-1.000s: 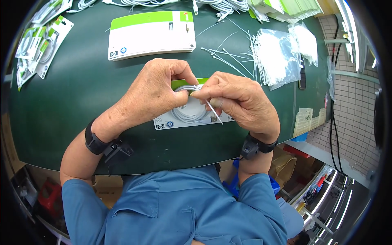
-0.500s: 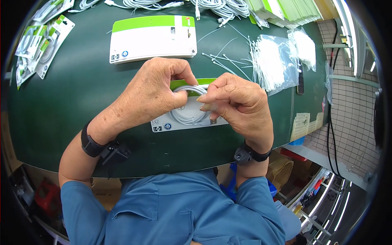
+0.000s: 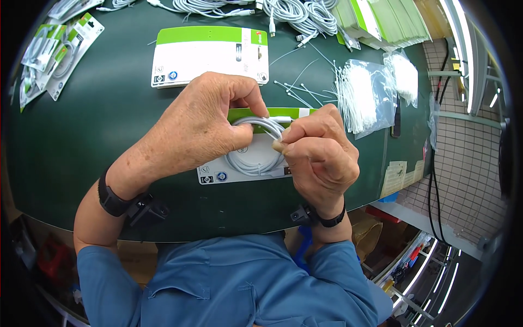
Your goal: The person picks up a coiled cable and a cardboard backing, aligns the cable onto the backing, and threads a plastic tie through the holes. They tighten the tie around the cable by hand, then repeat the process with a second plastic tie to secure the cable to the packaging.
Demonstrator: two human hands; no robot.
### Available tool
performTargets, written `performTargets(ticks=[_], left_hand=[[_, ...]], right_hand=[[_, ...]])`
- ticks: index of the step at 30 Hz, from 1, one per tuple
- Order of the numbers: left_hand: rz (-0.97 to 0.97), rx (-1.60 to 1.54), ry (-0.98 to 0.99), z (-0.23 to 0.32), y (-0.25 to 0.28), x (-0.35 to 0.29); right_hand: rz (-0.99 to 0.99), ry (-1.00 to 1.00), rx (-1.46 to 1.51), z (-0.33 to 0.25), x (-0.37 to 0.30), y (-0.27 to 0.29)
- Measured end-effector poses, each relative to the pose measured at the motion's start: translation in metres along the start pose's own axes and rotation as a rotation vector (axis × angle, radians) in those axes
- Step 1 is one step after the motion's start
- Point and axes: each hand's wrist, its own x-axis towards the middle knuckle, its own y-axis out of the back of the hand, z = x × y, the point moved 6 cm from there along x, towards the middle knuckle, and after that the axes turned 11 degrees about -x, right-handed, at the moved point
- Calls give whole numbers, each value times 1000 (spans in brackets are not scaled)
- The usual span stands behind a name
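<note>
A coiled white cable (image 3: 251, 164) lies on a green-and-white backing card (image 3: 220, 170) in front of me. My left hand (image 3: 218, 117) grips the top left of the coil between thumb and forefinger. At the coil's upper right, the fingertips of my right hand (image 3: 321, 152) are pinched on a thin white strand that looks like a cable tie (image 3: 271, 134); its end is hidden in the fingers. A white connector (image 3: 280, 119) sticks out at the coil's top, and a metal plug (image 3: 287, 170) shows beside my right hand.
Beyond my hands is a stack of backing cards (image 3: 210, 54). Loose cable ties (image 3: 302, 92) and a bag of cable ties (image 3: 365, 98) lie to the right. Coiled cables (image 3: 294, 16) and stacked cards (image 3: 389, 22) line the far edge; packed cables (image 3: 60, 60) lie far left.
My right hand's fingers have closed more tightly, and its wrist has turned. The connector at the top of the coil now shows more. The view has shifted slightly.
</note>
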Motion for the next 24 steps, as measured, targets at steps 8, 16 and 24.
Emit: performTargets(ticks=[8,16,24], left_hand=[[-5,13,6,3,0,0],[2,46,-14,2,-1,-1],[7,46,-18,4,-2,-1]], right_hand=[[7,-3,14,2,1,-3],[-14,5,-8,2,0,-4],[-41,21,-50,0,-1,-7]])
